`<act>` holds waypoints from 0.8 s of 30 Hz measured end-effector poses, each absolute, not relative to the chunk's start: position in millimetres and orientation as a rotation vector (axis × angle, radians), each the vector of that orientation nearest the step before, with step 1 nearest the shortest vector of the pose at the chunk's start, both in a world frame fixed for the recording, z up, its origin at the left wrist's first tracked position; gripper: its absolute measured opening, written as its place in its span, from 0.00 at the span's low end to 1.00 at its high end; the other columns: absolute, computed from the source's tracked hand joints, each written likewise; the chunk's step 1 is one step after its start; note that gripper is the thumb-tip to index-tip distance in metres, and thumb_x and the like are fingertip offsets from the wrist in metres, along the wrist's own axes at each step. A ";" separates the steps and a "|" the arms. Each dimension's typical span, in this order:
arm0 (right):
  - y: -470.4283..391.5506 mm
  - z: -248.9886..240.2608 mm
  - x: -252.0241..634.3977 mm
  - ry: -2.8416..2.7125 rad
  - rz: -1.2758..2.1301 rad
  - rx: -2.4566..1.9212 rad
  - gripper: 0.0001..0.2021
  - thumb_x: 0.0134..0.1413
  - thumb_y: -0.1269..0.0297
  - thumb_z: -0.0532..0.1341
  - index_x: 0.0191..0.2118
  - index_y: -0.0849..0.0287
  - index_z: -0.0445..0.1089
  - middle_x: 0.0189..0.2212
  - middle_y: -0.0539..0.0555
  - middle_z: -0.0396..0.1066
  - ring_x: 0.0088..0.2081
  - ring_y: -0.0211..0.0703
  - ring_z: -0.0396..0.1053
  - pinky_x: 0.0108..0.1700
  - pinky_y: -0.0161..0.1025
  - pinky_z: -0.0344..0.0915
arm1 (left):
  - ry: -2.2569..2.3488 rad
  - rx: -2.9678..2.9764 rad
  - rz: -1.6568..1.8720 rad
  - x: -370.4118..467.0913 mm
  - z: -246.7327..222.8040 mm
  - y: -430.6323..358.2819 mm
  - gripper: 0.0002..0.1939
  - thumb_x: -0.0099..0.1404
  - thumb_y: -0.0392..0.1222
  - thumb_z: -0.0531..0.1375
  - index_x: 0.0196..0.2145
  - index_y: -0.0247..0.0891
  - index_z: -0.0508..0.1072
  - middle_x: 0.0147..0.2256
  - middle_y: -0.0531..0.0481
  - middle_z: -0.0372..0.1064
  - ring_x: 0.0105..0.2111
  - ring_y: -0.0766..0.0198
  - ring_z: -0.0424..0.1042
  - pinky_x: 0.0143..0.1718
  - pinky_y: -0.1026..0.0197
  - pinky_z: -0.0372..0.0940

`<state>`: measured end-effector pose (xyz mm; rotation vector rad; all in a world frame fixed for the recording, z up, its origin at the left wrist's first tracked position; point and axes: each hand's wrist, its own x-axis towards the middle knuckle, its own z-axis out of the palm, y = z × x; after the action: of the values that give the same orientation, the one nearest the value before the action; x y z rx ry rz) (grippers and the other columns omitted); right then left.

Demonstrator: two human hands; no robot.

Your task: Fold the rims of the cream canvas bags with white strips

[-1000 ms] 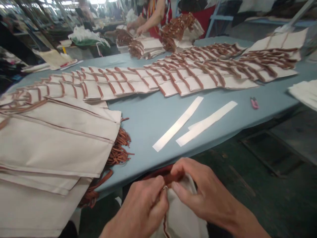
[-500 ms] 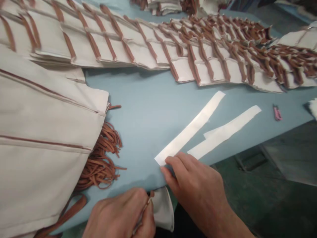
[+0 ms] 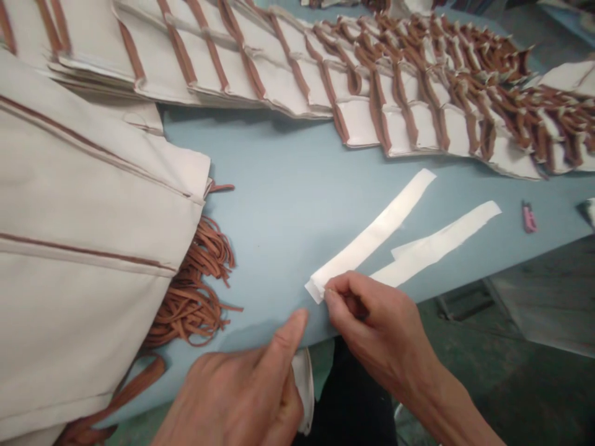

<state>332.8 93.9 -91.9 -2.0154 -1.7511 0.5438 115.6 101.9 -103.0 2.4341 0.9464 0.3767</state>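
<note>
My right hand [image 3: 379,322] pinches the near end of a white paper-like strip [image 3: 376,226] between thumb and index finger. That end looks slightly lifted or peeled. Beside it lies a second white strip [image 3: 441,248] with a jagged edge, partly behind my right hand. My left hand [image 3: 242,390] is at the bottom edge, its index finger stretched toward the strip's end and the other fingers curled. A cream fabric piece [image 3: 305,384] shows behind those curled fingers, seemingly held by them; most of it is hidden.
Cream fabric panels [image 3: 83,179] with brown seams cover the left, brown cords [image 3: 195,310] spilling from beneath. Overlapping cream pieces with brown edging [image 3: 362,124] run along the back of the blue table [image 3: 269,217]. Small pink thread snips [image 3: 528,218] lie at the right.
My right thumb and index finger have closed on the strip's end. My left index finger has stretched out toward it. The view has shifted slightly.
</note>
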 end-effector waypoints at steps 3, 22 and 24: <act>95.7 -93.7 333.8 -1.726 0.573 -2.002 0.10 0.59 0.66 0.56 0.27 0.55 0.69 0.16 0.44 0.62 0.17 0.36 0.58 0.23 0.34 0.53 | 0.908 2.533 0.112 131.9 -95.1 111.7 0.40 0.60 0.31 0.54 0.70 0.33 0.58 0.19 0.55 0.75 0.15 0.58 0.72 0.18 0.61 0.58; 161.6 -62.7 433.0 -0.319 1.069 -1.420 0.08 0.58 0.70 0.55 0.28 0.57 0.63 0.29 0.53 0.77 0.18 0.31 0.63 0.16 0.25 0.62 | 0.960 2.743 -0.147 146.7 -103.1 121.2 0.34 0.68 0.29 0.51 0.72 0.30 0.58 0.23 0.49 0.79 0.20 0.54 0.79 0.22 0.61 0.64; 170.3 -62.9 440.4 -0.219 1.057 -1.350 0.09 0.58 0.74 0.52 0.28 0.57 0.60 0.31 0.54 0.78 0.19 0.30 0.64 0.17 0.24 0.63 | 0.993 2.706 -0.080 144.2 -106.3 120.9 0.34 0.68 0.28 0.50 0.71 0.32 0.60 0.22 0.50 0.78 0.19 0.54 0.78 0.21 0.61 0.64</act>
<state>440.4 170.3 -62.9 -1.3503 -0.2193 1.0566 144.2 120.9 -106.3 2.7063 0.9934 -0.0800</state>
